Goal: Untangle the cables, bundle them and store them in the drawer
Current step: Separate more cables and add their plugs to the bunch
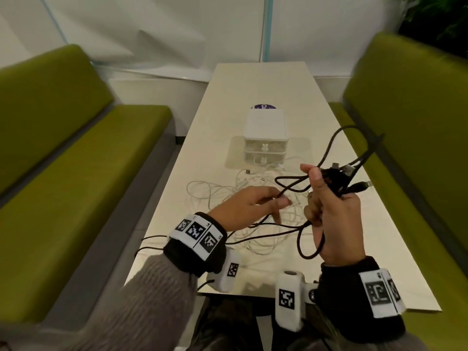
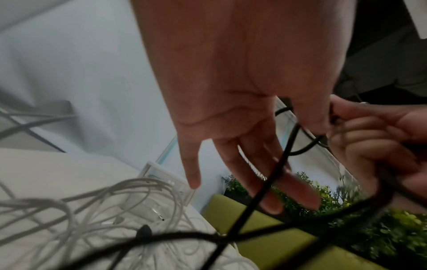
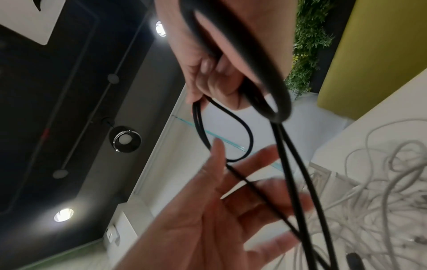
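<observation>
My right hand [image 1: 329, 198] is raised over the table and grips a black cable [image 1: 334, 173] gathered into loops, with its plugs sticking out to the right. One loop arcs up toward the right bench and another hangs below the fist. My left hand [image 1: 268, 201] hovers just left of it, fingers straight and spread, and a strand of the black cable [image 2: 280, 164] lies across them. In the right wrist view the black cable [image 3: 277, 95] passes through the curled right fingers [image 3: 215, 76]. A tangle of white cables [image 1: 253, 239] lies on the table under both hands.
A small white two-drawer unit [image 1: 266, 127] stands mid-table beyond the cables, both drawers closed, with a purple sticker [image 1: 263, 106] behind it. The pale table [image 1: 253, 84] is narrow and flanked by green benches on the left [image 1: 76, 148] and right [image 1: 417, 122].
</observation>
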Motion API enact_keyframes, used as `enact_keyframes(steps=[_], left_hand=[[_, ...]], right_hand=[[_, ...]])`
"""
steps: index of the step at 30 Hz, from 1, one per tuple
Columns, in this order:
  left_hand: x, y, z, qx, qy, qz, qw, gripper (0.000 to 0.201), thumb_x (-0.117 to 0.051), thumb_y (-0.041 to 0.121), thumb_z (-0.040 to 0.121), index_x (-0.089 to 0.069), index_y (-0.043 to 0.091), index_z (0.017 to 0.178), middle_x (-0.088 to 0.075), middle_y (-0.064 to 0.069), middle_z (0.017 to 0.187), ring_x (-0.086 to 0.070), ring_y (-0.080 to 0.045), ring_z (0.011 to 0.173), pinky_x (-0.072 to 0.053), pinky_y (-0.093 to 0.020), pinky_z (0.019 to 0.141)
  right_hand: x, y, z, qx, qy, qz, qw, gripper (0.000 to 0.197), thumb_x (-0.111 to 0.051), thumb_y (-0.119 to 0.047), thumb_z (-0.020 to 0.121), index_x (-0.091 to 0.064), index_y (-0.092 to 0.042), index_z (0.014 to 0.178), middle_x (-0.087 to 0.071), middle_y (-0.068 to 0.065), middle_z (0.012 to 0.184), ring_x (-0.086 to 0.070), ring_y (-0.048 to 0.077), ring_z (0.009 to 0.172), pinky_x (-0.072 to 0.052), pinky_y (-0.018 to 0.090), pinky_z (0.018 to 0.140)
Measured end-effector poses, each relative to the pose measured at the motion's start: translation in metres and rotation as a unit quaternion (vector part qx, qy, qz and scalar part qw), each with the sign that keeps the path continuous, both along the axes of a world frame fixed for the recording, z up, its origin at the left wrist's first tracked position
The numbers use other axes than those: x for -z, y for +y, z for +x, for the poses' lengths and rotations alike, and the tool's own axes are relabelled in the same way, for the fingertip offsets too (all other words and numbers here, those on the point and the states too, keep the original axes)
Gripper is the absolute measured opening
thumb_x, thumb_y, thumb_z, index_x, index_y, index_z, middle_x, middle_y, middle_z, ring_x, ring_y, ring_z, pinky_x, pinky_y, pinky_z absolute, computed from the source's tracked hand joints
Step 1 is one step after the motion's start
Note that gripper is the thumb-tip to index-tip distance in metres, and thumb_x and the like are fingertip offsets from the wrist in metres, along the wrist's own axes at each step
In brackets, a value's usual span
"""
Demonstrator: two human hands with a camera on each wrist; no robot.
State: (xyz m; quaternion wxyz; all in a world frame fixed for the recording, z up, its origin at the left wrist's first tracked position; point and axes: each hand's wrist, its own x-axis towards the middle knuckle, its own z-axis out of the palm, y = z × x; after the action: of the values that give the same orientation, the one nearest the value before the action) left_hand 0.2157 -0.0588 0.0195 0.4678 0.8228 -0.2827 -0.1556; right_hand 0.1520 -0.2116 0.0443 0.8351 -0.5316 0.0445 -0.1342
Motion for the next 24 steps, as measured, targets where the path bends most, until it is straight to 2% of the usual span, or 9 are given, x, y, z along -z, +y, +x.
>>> enact_keyframes(steps=[3,6,9,12,15,17,19,21,24], left_hand=[[-0.008,0.012,0.003,-0.063,-0.052,-0.097,0.992,0.030,-0.044,0.027,0.096,-0.069,0.010,0.097,-0.064,0.004,0.070,-0.061,-0.009,0.068,-0.049,-0.027,0.075],[-0.031,0.037,0.004,-0.142,-0.072,-0.202,0.966,0.030,-0.039,0.021,0.099,-0.068,0.011,0.097,-0.059,0.006,0.066,-0.054,-0.010,0.060,-0.048,-0.023,0.064],[-0.064,0.065,0.000,-0.216,-0.065,-0.335,0.915,0.037,-0.038,0.030,0.097,-0.072,0.019,0.087,-0.042,0.011,0.057,-0.036,-0.005,0.051,-0.038,-0.021,0.055],[-0.098,0.097,-0.007,-0.266,-0.078,-0.430,0.859,0.049,-0.033,0.031,0.099,-0.073,0.023,0.072,-0.042,0.009,0.057,-0.031,-0.006,0.052,-0.031,-0.022,0.054],[-0.120,0.135,-0.023,-0.347,-0.290,-0.284,0.845,0.039,-0.042,0.031,0.098,-0.068,0.029,0.069,-0.049,0.006,0.066,-0.039,-0.005,0.060,-0.031,-0.024,0.061],[-0.121,0.170,-0.025,-0.411,-0.380,-0.154,0.815,0.033,-0.046,0.036,0.097,-0.063,0.021,0.073,-0.051,0.014,0.068,-0.044,0.002,0.066,-0.034,-0.018,0.065],[-0.104,0.222,-0.019,-0.508,-0.369,-0.063,0.776,0.039,-0.044,0.051,0.093,-0.063,0.028,0.069,-0.056,0.013,0.066,-0.054,-0.005,0.071,-0.042,-0.026,0.070],[-0.070,0.279,-0.009,-0.593,-0.295,0.024,0.749,0.049,-0.040,0.070,0.085,-0.068,0.031,0.076,-0.063,-0.005,0.070,-0.060,-0.032,0.077,-0.047,-0.042,0.072],[-0.033,0.294,-0.013,-0.622,-0.142,0.194,0.745,0.048,-0.046,0.052,0.086,-0.069,0.012,0.099,-0.065,-0.027,0.091,-0.060,-0.043,0.087,-0.049,-0.050,0.077]], right_hand=[[0.005,-0.004,-0.002,0.007,0.029,-0.025,0.999,0.020,-0.065,-0.030,0.083,-0.076,-0.017,0.094,-0.020,-0.009,0.051,-0.016,0.007,0.045,-0.018,0.019,0.039],[0.007,-0.009,-0.003,0.024,0.048,0.001,0.999,0.018,-0.063,-0.028,0.086,-0.075,-0.015,0.091,-0.021,-0.010,0.051,-0.016,0.006,0.044,-0.017,0.019,0.039],[0.004,-0.018,-0.004,0.034,0.035,0.021,0.999,0.021,-0.057,-0.028,0.093,-0.071,-0.013,0.094,-0.022,-0.011,0.049,-0.016,0.005,0.043,-0.016,0.018,0.038],[0.000,-0.031,-0.007,0.061,0.021,0.026,0.998,0.020,-0.054,-0.027,0.096,-0.070,-0.015,0.095,-0.024,-0.011,0.050,-0.018,0.004,0.043,-0.017,0.017,0.039],[-0.005,-0.031,-0.008,0.057,0.014,0.026,0.998,0.020,-0.055,-0.026,0.096,-0.073,-0.018,0.090,-0.027,-0.008,0.054,-0.019,0.004,0.043,-0.016,0.018,0.040],[-0.003,-0.022,-0.008,0.032,0.027,0.016,0.999,0.020,-0.056,-0.027,0.095,-0.073,-0.017,0.092,-0.028,-0.009,0.053,-0.020,0.004,0.043,-0.017,0.018,0.040],[0.001,-0.008,-0.007,0.009,0.041,0.011,0.999,0.024,-0.055,-0.029,0.095,-0.070,-0.012,0.099,-0.025,-0.011,0.049,-0.019,0.005,0.043,-0.017,0.019,0.039],[0.004,0.004,-0.006,-0.007,0.042,0.026,0.999,0.030,-0.052,-0.032,0.096,-0.068,-0.008,0.103,-0.025,-0.012,0.047,-0.019,0.005,0.042,-0.017,0.018,0.037],[0.008,0.023,-0.004,-0.048,0.051,0.044,0.997,0.037,-0.047,-0.035,0.098,-0.069,-0.006,0.103,-0.023,-0.009,0.047,-0.018,0.006,0.041,-0.016,0.019,0.037]])
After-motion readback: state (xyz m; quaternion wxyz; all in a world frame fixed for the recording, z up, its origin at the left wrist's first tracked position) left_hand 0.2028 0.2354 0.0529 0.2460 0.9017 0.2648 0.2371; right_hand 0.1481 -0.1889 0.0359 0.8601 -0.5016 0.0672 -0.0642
